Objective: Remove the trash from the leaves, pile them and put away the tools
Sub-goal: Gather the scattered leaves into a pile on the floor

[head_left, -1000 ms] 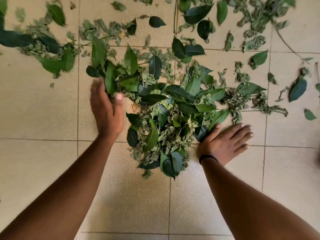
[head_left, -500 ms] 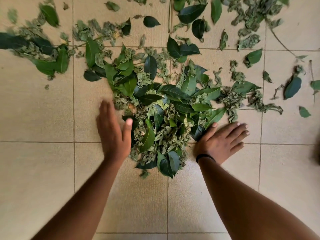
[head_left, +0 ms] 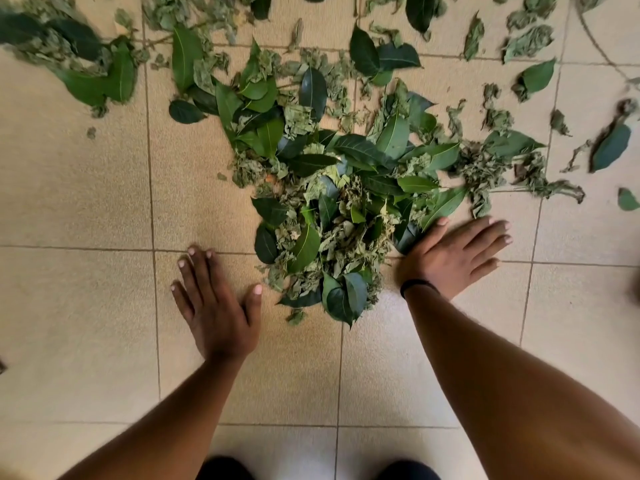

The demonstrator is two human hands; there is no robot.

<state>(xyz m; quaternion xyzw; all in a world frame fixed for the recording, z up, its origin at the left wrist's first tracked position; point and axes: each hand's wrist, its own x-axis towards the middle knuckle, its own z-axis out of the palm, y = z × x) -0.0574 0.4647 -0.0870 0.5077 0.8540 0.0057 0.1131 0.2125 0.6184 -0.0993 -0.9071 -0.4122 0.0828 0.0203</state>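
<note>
A pile of green leaves [head_left: 329, 216], fresh and dried ones mixed, lies on the beige tiled floor [head_left: 86, 306] in the middle of the view. My left hand [head_left: 216, 304] is flat above the floor to the left of the pile's near end, fingers straight, holding nothing and apart from the leaves. My right hand [head_left: 457, 254] lies flat on the floor against the pile's right edge, its thumb touching the leaves. A black band sits on my right wrist. No trash or tools are visible.
Loose leaves [head_left: 100, 71] are scattered across the far left, the top and the right [head_left: 609, 147] of the floor. A thin twig [head_left: 599, 46] curves at the upper right. Bare tiles stretch toward me, with my dark-clad knees [head_left: 311, 469] at the bottom edge.
My left hand has drawn back from the upper left side of the pile toward me and now sits off the leaves. My right hand has stayed at the pile's right edge.
</note>
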